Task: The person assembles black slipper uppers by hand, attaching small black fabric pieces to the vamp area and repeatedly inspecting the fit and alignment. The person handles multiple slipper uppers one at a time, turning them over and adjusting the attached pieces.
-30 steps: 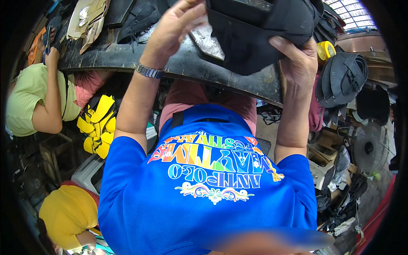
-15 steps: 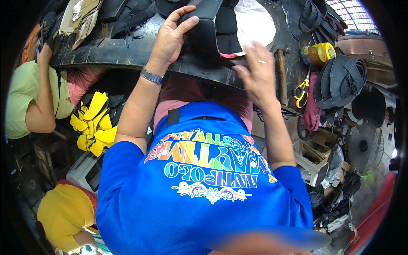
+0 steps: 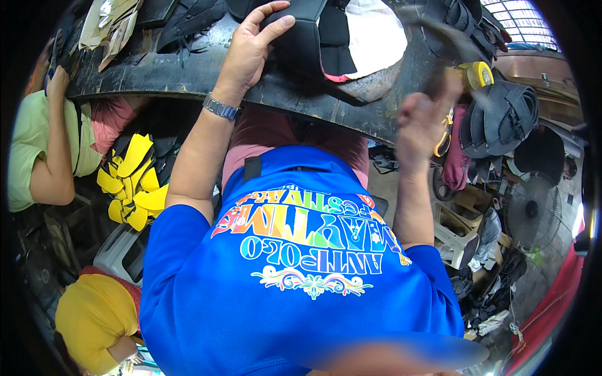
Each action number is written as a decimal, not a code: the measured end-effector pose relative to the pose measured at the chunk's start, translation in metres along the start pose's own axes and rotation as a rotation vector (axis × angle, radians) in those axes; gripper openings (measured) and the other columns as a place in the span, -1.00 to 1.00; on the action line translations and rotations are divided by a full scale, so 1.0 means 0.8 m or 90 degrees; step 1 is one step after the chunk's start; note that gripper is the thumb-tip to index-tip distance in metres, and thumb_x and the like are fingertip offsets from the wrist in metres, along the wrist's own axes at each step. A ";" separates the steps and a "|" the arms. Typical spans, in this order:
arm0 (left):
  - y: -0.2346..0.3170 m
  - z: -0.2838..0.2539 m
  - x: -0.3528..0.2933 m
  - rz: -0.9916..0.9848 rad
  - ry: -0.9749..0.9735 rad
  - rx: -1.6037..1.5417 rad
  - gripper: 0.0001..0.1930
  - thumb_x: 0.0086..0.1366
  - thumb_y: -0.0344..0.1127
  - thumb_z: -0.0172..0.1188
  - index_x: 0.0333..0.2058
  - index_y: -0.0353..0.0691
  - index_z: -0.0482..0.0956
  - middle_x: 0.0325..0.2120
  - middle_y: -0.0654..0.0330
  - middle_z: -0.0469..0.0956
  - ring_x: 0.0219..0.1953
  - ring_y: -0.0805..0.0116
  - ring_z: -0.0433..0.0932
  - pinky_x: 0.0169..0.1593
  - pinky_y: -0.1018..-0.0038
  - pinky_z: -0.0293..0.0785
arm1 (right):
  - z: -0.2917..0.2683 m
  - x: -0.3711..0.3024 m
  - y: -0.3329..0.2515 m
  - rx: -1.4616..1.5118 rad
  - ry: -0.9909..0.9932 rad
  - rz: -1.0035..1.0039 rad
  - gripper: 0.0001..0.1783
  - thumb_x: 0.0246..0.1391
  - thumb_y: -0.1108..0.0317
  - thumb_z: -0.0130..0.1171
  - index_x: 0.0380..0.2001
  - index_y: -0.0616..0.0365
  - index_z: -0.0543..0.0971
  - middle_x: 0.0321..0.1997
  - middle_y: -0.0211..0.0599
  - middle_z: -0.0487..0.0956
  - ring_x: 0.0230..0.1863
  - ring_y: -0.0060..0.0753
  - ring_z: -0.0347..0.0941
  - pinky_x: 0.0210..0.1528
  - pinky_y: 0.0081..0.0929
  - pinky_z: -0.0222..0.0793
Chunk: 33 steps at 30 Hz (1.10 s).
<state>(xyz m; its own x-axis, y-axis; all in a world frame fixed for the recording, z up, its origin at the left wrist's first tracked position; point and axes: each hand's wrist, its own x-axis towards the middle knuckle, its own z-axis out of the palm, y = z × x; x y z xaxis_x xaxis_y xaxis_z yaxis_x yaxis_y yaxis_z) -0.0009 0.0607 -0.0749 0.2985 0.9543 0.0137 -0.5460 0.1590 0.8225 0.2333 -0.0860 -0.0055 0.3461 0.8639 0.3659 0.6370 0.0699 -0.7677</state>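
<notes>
My left hand (image 3: 251, 53) grips the left edge of a black leather-like piece (image 3: 300, 44), thumb on the near side. The piece has a curved shape, black padded sections, a white lining (image 3: 375, 37) and a pink strip along its lower edge. It lies over a rounded grey block (image 3: 376, 88) on the dark workbench (image 3: 169, 78). My right hand (image 3: 426, 119), smeared by motion, is to the right of the piece and closed around what looks like a hammer. The hammer's swing shows only as a dark blurred streak, and its handle is mostly hidden.
At the right are a yellow-lidded jar (image 3: 480, 75), yellow-handled scissors (image 3: 444, 135), a dark pink cloth (image 3: 456, 150) and stacked black pieces (image 3: 498, 119). More black pieces (image 3: 194, 25) lie at the back left. Yellow cut pieces (image 3: 133, 185) and a co-worker (image 3: 50, 150) are at the left.
My right hand has moved right, away from the piece. The wooden-handled hammer has left its spot on the bench. My left hand keeps its grip on the piece.
</notes>
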 end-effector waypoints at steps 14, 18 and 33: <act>-0.002 0.001 0.003 0.023 -0.019 0.018 -0.62 0.33 -0.39 0.22 0.10 -0.23 0.41 -0.07 0.26 0.51 -0.04 0.50 0.49 0.04 0.55 0.43 | 0.016 0.004 0.017 -0.162 -0.168 -0.051 -0.34 0.17 0.41 0.17 0.34 -0.22 0.33 -0.08 0.15 0.62 -0.06 0.05 0.61 -0.05 -0.24 0.48; -0.002 -0.001 0.000 0.008 -0.012 0.034 -0.62 0.33 -0.38 0.22 0.10 -0.21 0.42 -0.07 0.28 0.52 -0.05 0.51 0.50 0.02 0.55 0.45 | 0.018 0.002 0.006 -0.022 -0.026 -0.165 -0.33 0.18 0.42 0.20 0.35 0.06 0.29 0.16 0.03 0.54 0.15 -0.22 0.52 0.16 -0.35 0.40; -0.005 0.002 -0.004 -0.004 -0.017 0.029 -0.61 0.33 -0.38 0.21 0.10 -0.23 0.41 -0.06 0.25 0.52 -0.04 0.51 0.49 0.04 0.57 0.43 | 0.022 -0.006 -0.005 -0.089 -0.179 -0.102 -0.43 0.11 0.48 0.23 0.22 -0.10 0.49 -0.07 -0.01 0.64 -0.11 -0.09 0.64 -0.06 -0.35 0.49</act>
<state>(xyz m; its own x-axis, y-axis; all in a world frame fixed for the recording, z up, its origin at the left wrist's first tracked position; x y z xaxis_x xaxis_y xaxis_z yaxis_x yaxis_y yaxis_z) 0.0012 0.0567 -0.0773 0.3232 0.9461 0.0230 -0.5074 0.1527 0.8481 0.2170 -0.0817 -0.0138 0.0440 0.9523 0.3020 0.7628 0.1632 -0.6257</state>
